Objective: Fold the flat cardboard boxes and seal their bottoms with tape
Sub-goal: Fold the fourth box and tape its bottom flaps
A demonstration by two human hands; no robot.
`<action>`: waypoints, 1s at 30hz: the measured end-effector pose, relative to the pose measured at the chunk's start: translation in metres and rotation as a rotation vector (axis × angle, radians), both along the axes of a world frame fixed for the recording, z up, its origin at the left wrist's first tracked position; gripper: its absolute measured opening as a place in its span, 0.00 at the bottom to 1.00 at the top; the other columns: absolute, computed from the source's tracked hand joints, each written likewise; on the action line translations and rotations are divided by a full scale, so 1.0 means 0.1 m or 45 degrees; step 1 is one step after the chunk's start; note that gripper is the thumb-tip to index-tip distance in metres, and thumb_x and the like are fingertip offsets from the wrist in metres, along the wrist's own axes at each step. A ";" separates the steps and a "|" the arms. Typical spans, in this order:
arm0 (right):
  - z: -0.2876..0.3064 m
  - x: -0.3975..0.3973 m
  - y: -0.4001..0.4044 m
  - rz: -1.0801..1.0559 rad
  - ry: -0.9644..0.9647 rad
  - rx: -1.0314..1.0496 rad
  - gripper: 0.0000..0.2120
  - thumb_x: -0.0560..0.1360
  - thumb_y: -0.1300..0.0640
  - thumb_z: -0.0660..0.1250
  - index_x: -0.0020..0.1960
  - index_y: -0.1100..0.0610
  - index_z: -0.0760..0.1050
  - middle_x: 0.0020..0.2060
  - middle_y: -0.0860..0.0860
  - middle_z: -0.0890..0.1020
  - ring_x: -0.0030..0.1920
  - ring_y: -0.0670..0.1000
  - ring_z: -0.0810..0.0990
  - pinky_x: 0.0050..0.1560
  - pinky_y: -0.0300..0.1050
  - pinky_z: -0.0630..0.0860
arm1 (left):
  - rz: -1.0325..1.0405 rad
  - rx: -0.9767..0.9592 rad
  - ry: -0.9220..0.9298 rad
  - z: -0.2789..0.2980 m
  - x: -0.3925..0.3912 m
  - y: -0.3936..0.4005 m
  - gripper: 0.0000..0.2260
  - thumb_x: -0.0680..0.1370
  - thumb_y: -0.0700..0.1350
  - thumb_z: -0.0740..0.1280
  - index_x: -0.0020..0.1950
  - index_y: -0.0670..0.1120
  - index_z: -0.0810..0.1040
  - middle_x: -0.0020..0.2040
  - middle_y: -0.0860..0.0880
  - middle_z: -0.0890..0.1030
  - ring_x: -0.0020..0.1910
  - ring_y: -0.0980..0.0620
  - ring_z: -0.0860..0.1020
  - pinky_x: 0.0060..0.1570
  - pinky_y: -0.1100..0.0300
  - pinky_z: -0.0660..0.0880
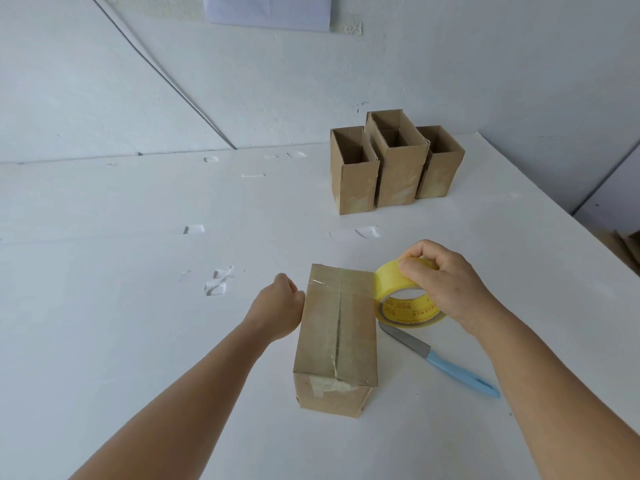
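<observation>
A folded cardboard box stands upside down on the white table, its closed bottom flaps facing up with clear tape along the centre seam. A strip of tape runs across the far end of that bottom, from the left edge to the yellow tape roll. My right hand grips the roll at the box's right edge. My left hand, fingers curled, presses against the box's left side where the tape end lies. Whether its fingers pinch the tape is hidden.
A knife with a blue handle lies on the table just right of the box. Three folded open-topped boxes stand together at the back right. The table edge runs diagonally on the right. Tape scraps lie to the left.
</observation>
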State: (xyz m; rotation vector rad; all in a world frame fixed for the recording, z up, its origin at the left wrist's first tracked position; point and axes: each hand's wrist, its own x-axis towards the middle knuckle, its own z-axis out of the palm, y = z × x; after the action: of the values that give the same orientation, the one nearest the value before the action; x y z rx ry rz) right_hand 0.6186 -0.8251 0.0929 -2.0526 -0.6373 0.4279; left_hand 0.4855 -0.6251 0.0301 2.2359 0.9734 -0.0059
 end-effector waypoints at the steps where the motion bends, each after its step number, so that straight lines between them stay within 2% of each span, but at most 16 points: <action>1: 0.00 0.00 0.00 0.003 -0.002 -0.004 0.03 0.74 0.54 0.66 0.42 0.50 0.77 0.38 0.47 0.76 0.41 0.47 0.73 0.39 0.42 0.68 | 0.048 -0.019 -0.061 0.01 0.00 0.03 0.09 0.80 0.46 0.55 0.55 0.43 0.71 0.47 0.47 0.79 0.41 0.50 0.77 0.38 0.57 0.72; 2: 0.00 0.00 0.00 0.005 -0.007 -0.008 0.03 0.74 0.54 0.66 0.42 0.50 0.77 0.39 0.47 0.76 0.41 0.47 0.73 0.39 0.42 0.68 | 0.110 -0.147 -0.206 0.06 0.00 0.05 0.11 0.81 0.46 0.54 0.57 0.43 0.72 0.50 0.48 0.79 0.45 0.50 0.77 0.45 0.55 0.74; 4: 0.00 -0.01 0.00 -0.002 -0.011 -0.011 0.03 0.74 0.53 0.66 0.42 0.50 0.77 0.39 0.48 0.76 0.41 0.47 0.73 0.39 0.43 0.69 | 0.156 -0.621 -0.517 0.20 0.01 0.03 0.14 0.83 0.51 0.54 0.60 0.47 0.73 0.55 0.52 0.79 0.53 0.54 0.77 0.60 0.53 0.72; 5: -0.01 -0.02 0.01 -0.009 -0.004 -0.009 0.03 0.74 0.53 0.66 0.42 0.50 0.77 0.39 0.48 0.76 0.40 0.47 0.73 0.39 0.43 0.69 | 0.085 -0.783 -0.570 0.27 0.01 -0.01 0.15 0.82 0.55 0.53 0.60 0.50 0.73 0.58 0.55 0.77 0.57 0.56 0.75 0.64 0.54 0.68; 6: -0.01 -0.03 0.01 -0.014 0.003 -0.005 0.03 0.73 0.51 0.67 0.42 0.50 0.77 0.40 0.49 0.77 0.40 0.47 0.73 0.40 0.43 0.69 | -0.040 -0.797 -0.530 0.32 0.00 -0.08 0.17 0.82 0.58 0.52 0.63 0.52 0.73 0.61 0.57 0.76 0.61 0.57 0.73 0.66 0.56 0.65; 7: -0.02 -0.03 0.02 -0.019 0.005 -0.005 0.05 0.72 0.50 0.67 0.42 0.50 0.76 0.40 0.49 0.77 0.40 0.47 0.73 0.40 0.43 0.69 | -0.149 -0.746 -0.460 0.33 -0.01 -0.16 0.20 0.81 0.59 0.53 0.70 0.52 0.69 0.65 0.57 0.73 0.65 0.56 0.70 0.68 0.58 0.61; 8: -0.02 -0.04 0.02 -0.022 0.008 -0.006 0.06 0.71 0.48 0.66 0.42 0.50 0.76 0.41 0.50 0.78 0.41 0.47 0.73 0.40 0.43 0.69 | -0.206 -0.666 -0.390 0.32 -0.02 -0.22 0.24 0.81 0.58 0.55 0.76 0.52 0.59 0.70 0.55 0.69 0.69 0.55 0.67 0.67 0.60 0.60; 10: -0.03 -0.06 0.02 -0.029 0.019 0.001 0.05 0.72 0.50 0.66 0.42 0.50 0.76 0.41 0.50 0.78 0.41 0.48 0.74 0.40 0.43 0.69 | -0.276 -0.473 -0.246 0.35 0.00 -0.26 0.31 0.81 0.56 0.57 0.79 0.51 0.45 0.74 0.50 0.64 0.69 0.52 0.65 0.64 0.61 0.61; 11: -0.03 -0.06 0.02 -0.030 0.022 0.004 0.03 0.73 0.51 0.66 0.42 0.50 0.76 0.41 0.49 0.77 0.41 0.48 0.73 0.40 0.42 0.69 | -0.325 -0.295 -0.158 0.38 0.02 -0.25 0.33 0.81 0.57 0.56 0.79 0.49 0.43 0.76 0.48 0.61 0.71 0.51 0.64 0.65 0.59 0.61; 13: -0.02 -0.06 0.01 -0.026 0.024 -0.001 0.03 0.74 0.53 0.66 0.43 0.51 0.77 0.39 0.48 0.77 0.40 0.47 0.73 0.40 0.42 0.69 | -0.501 0.279 0.029 0.46 0.06 -0.21 0.33 0.81 0.58 0.53 0.79 0.47 0.42 0.79 0.48 0.49 0.77 0.49 0.50 0.73 0.52 0.52; 14: -0.01 -0.06 0.01 -0.019 0.023 -0.003 0.03 0.74 0.53 0.66 0.42 0.51 0.77 0.38 0.47 0.76 0.40 0.47 0.73 0.40 0.42 0.69 | -0.654 0.509 0.022 0.51 0.09 -0.23 0.32 0.81 0.59 0.52 0.79 0.47 0.42 0.80 0.49 0.45 0.78 0.51 0.43 0.74 0.50 0.45; 15: 0.00 -0.06 0.01 -0.011 0.020 -0.004 0.03 0.74 0.53 0.66 0.42 0.50 0.77 0.37 0.47 0.76 0.39 0.47 0.73 0.39 0.42 0.69 | -0.821 0.608 -0.010 0.55 0.13 -0.26 0.32 0.81 0.60 0.51 0.79 0.48 0.43 0.80 0.50 0.44 0.77 0.53 0.40 0.75 0.49 0.41; 18: 0.00 -0.06 0.01 0.011 -0.001 -0.016 0.03 0.73 0.53 0.66 0.42 0.50 0.77 0.35 0.47 0.75 0.37 0.47 0.72 0.38 0.42 0.69 | -1.063 0.602 0.082 0.54 0.22 -0.41 0.35 0.78 0.66 0.50 0.79 0.49 0.45 0.79 0.51 0.52 0.78 0.53 0.46 0.75 0.49 0.43; 22: -0.01 -0.01 0.02 0.029 -0.069 -0.101 0.03 0.73 0.50 0.66 0.42 0.48 0.76 0.35 0.47 0.75 0.37 0.47 0.73 0.37 0.43 0.69 | -0.966 0.691 0.057 0.45 0.22 -0.43 0.35 0.78 0.67 0.49 0.79 0.50 0.47 0.76 0.51 0.60 0.74 0.51 0.57 0.71 0.55 0.51; 25: -0.20 0.01 0.02 0.093 -0.306 -0.493 0.03 0.72 0.47 0.64 0.43 0.46 0.75 0.42 0.47 0.79 0.45 0.50 0.76 0.44 0.45 0.72 | -0.882 0.670 0.045 0.45 0.17 -0.45 0.33 0.79 0.65 0.50 0.79 0.50 0.48 0.75 0.51 0.61 0.73 0.51 0.59 0.70 0.57 0.52; 30: -0.31 0.04 0.11 0.160 -0.347 -0.485 0.07 0.74 0.47 0.63 0.48 0.46 0.77 0.47 0.48 0.79 0.50 0.52 0.76 0.51 0.46 0.72 | -0.674 0.593 0.083 0.49 0.05 -0.52 0.32 0.79 0.63 0.51 0.78 0.50 0.51 0.72 0.52 0.63 0.71 0.50 0.60 0.69 0.57 0.52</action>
State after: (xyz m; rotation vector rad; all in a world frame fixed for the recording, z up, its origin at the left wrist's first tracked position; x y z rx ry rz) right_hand 0.6226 -0.8137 0.0615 -2.4678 -0.9080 0.3650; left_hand 0.4907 -0.6767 0.0788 2.8822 0.4100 -0.0986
